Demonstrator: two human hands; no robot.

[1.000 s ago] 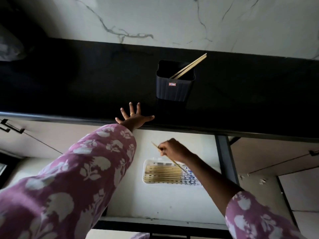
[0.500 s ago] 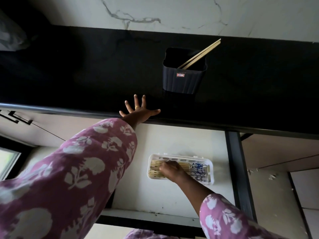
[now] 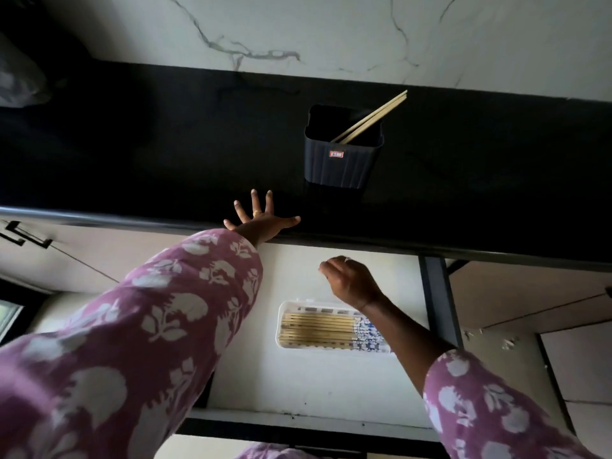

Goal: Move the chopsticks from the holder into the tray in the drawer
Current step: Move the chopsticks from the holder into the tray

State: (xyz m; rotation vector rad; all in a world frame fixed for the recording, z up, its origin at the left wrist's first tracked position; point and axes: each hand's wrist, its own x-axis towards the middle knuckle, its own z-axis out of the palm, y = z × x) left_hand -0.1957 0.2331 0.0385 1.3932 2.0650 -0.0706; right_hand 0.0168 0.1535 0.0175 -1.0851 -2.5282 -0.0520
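A dark ribbed holder stands on the black counter with a pair of wooden chopsticks leaning out toward the upper right. Below, in the open white drawer, a white tray holds several chopsticks lying side by side. My left hand rests flat on the counter's front edge, fingers spread. My right hand hovers above the tray, just below the counter edge, fingers loosely curled and holding nothing.
A marble wall backs the counter. Closed cabinet fronts flank the drawer, with a black handle at the left. A dark vertical frame post stands at the drawer's right. A grey bag sits at the far left.
My right hand brought a chopstick down, laid it in the tray, and has now lifted away empty toward the counter edge. My left hand stayed on the counter.
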